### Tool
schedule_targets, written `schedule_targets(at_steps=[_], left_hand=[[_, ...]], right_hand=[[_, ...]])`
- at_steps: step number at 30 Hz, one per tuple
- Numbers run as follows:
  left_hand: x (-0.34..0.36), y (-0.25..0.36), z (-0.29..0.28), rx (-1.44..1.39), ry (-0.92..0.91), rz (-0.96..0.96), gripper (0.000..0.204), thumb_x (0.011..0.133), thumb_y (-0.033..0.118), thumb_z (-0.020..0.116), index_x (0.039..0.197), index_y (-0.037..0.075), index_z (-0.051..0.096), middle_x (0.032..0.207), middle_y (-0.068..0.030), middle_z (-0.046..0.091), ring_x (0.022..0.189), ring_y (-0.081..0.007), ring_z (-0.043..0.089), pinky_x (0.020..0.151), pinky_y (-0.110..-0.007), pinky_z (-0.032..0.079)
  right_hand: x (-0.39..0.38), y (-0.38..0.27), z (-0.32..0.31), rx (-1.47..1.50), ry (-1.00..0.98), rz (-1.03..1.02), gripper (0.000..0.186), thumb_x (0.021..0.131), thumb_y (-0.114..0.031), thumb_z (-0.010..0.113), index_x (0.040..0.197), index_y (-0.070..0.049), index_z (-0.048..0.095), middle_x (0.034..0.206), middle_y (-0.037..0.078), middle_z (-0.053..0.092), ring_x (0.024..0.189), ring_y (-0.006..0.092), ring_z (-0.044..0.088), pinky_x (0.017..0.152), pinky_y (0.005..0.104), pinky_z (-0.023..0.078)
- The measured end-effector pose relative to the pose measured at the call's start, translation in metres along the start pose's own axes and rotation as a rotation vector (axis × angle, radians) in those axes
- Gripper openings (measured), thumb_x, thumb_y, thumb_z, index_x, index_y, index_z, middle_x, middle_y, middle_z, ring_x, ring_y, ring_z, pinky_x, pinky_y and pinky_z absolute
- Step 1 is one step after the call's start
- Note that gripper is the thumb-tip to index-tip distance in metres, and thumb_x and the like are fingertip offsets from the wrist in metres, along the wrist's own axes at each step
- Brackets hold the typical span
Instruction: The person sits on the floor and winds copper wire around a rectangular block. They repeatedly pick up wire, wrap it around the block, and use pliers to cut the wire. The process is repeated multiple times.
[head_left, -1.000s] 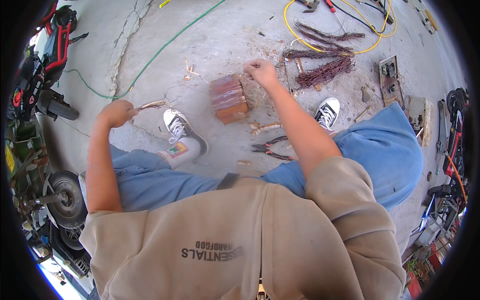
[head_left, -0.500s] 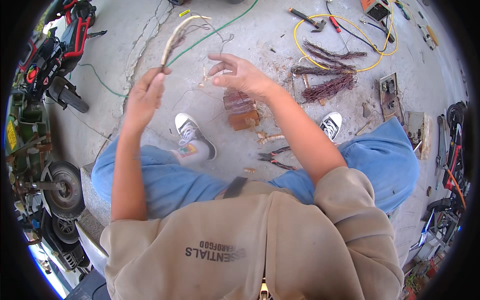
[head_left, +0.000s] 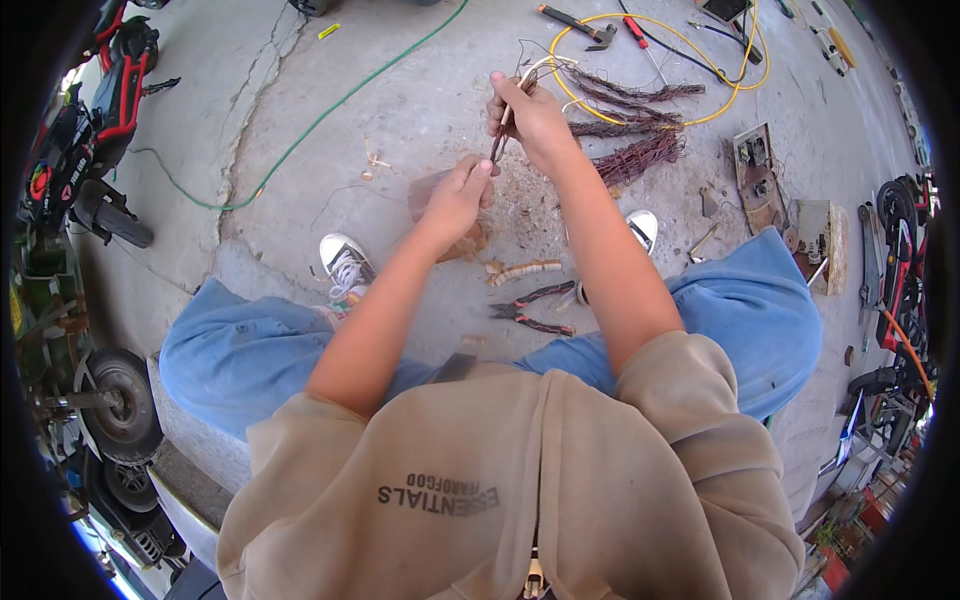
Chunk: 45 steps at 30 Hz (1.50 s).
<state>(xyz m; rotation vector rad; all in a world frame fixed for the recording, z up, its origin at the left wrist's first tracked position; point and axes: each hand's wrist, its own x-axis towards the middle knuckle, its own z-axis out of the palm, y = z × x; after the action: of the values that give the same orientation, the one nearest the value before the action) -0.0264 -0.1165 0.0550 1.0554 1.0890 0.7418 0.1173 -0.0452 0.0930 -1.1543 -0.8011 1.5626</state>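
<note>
I sit over a concrete floor with both arms stretched forward. My left hand (head_left: pixel 458 196) and my right hand (head_left: pixel 533 117) together grip one thin bundle of wires (head_left: pixel 503 128), the right hand at its upper end, the left at its lower end. Pale strands curl out above the right hand. A reddish brick (head_left: pixel 430 192) lies on the floor, partly hidden under my left hand.
Red-handled pliers (head_left: pixel 533 309) lie between my feet, next to pale wire offcuts (head_left: pixel 522 270). Bundles of brown wire (head_left: pixel 634 158), a yellow cable loop (head_left: pixel 715 90), a hammer (head_left: pixel 580 24) and a green hose (head_left: pixel 320 118) lie further out. Motor scooters (head_left: pixel 85 140) stand at left.
My hands came together in front of me. The left hand dropped to the bundle's lower end and the right hand took hold of its upper end.
</note>
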Motion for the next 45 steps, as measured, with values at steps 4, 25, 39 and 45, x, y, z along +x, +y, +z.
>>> schedule_targets(at_steps=[4, 25, 39, 45], left_hand=[[0.007, -0.017, -0.014, -0.140, 0.015, -0.168, 0.031, 0.102, 0.032, 0.044, 0.097, 0.003, 0.055, 0.071, -0.0002, 0.052, 0.067, -0.0135, 0.051, 0.064, -0.030, 0.044], [0.006, -0.216, -0.144, -0.042, 0.242, -0.427, 0.030, 0.100, 0.017, 0.042, 0.123, 0.002, 0.054, 0.112, -0.0087, 0.062, 0.100, -0.0187, 0.059, 0.091, -0.034, 0.047], [-0.011, -0.213, -0.151, -0.090, -0.041, -0.359, 0.032, 0.098, 0.004, 0.041, 0.127, 0.001, 0.050, 0.128, -0.0106, 0.055, 0.113, -0.0205, 0.055, 0.100, -0.036, 0.044], [-0.008, -0.150, -0.122, -0.184, 0.016, -0.597, 0.034, 0.092, -0.005, 0.048, 0.125, -0.001, 0.053, 0.122, -0.0091, 0.061, 0.111, -0.0202, 0.058, 0.097, -0.033, 0.046]], right_hand=[[0.002, 0.002, -0.031, -0.389, -0.316, 0.206, 0.027, 0.086, -0.027, 0.072, 0.090, -0.001, 0.063, 0.074, 0.005, 0.064, 0.056, 0.0086, 0.053, 0.049, 0.0226, 0.042], [-0.006, 0.172, -0.071, 0.187, 0.226, 0.459, 0.017, 0.089, -0.006, 0.065, 0.097, 0.006, 0.055, 0.092, 0.013, 0.060, 0.084, 0.0251, 0.065, 0.074, 0.0344, 0.062], [-0.004, 0.223, -0.031, 0.293, 0.012, 0.718, 0.018, 0.097, -0.013, 0.047, 0.103, -0.002, 0.060, 0.100, 0.010, 0.067, 0.089, 0.0189, 0.064, 0.080, 0.0319, 0.054], [-0.001, 0.217, -0.036, 0.224, 0.000, 0.749, 0.018, 0.093, -0.021, 0.057, 0.099, -0.006, 0.061, 0.094, 0.006, 0.067, 0.078, 0.0163, 0.062, 0.074, 0.0292, 0.051]])
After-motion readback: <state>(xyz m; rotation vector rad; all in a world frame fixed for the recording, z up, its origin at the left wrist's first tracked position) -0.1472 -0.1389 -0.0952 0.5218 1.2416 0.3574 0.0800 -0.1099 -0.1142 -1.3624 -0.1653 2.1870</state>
